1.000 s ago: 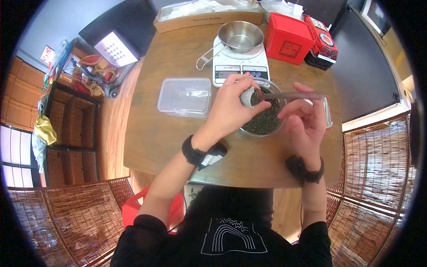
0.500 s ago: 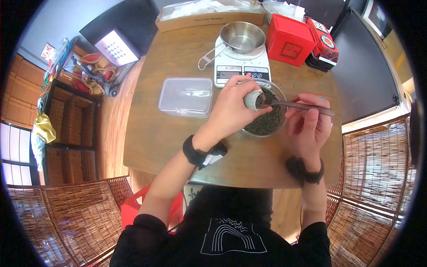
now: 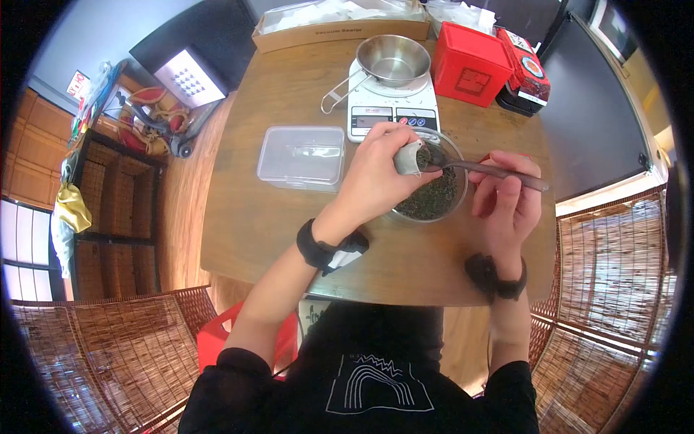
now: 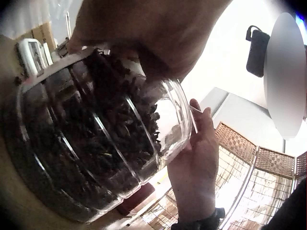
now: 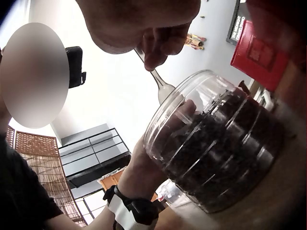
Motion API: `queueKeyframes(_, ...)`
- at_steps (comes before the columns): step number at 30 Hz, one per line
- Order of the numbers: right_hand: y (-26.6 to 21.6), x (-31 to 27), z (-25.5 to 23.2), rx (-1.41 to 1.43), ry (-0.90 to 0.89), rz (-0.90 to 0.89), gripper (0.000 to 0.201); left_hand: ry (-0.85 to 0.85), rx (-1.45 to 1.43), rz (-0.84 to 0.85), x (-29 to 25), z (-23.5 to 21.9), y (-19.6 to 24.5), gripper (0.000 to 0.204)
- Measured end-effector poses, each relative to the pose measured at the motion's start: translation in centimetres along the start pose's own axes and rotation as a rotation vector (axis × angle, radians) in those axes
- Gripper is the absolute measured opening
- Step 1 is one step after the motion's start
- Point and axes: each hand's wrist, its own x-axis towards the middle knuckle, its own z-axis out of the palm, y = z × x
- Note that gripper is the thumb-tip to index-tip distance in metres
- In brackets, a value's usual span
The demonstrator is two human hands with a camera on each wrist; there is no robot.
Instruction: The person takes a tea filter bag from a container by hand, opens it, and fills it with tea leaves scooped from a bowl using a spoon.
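My left hand [image 3: 377,172] holds a small pale pouch [image 3: 408,159] between thumb and fingers, its mouth turned right with dark leaves inside. My right hand [image 3: 508,201] grips the handle of a metal spoon [image 3: 499,172], whose bowl end is at the pouch's mouth. Both are above a clear round jar [image 3: 460,199] of dark dried leaves [image 3: 431,200]. The right wrist view shows the ribbed jar [image 5: 206,158] with the spoon [image 5: 164,89] over its rim; in the left wrist view the jar [image 4: 91,139] hides the pouch.
Behind the jar a white scale [image 3: 361,129] carries a steel pan [image 3: 394,61]. An empty clear plastic box [image 3: 301,155] lies to the left. A red tin [image 3: 471,65], a red package [image 3: 525,72] and a cardboard box [image 3: 340,32] line the table's back.
The spoon handle has swung lower on the right, and my right fingers have closed further round it. My left hand has shifted slightly right, tilting the pouch's mouth toward the spoon.
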Motion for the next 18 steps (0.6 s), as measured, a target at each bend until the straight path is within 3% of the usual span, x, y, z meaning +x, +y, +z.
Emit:
queueKeyframes(6,-0.91,-0.33,0.26,-0.076,-0.110,0.038,0.026,0.018,-0.055,0.014,0.17,-0.17,0.24,0.035)
queueKeyframes(18,-0.71,-0.32,-0.03,-0.034,-0.081,-0.049,0.031,0.014,-0.081,-0.033,0.19,-0.19,0.36,0.030)
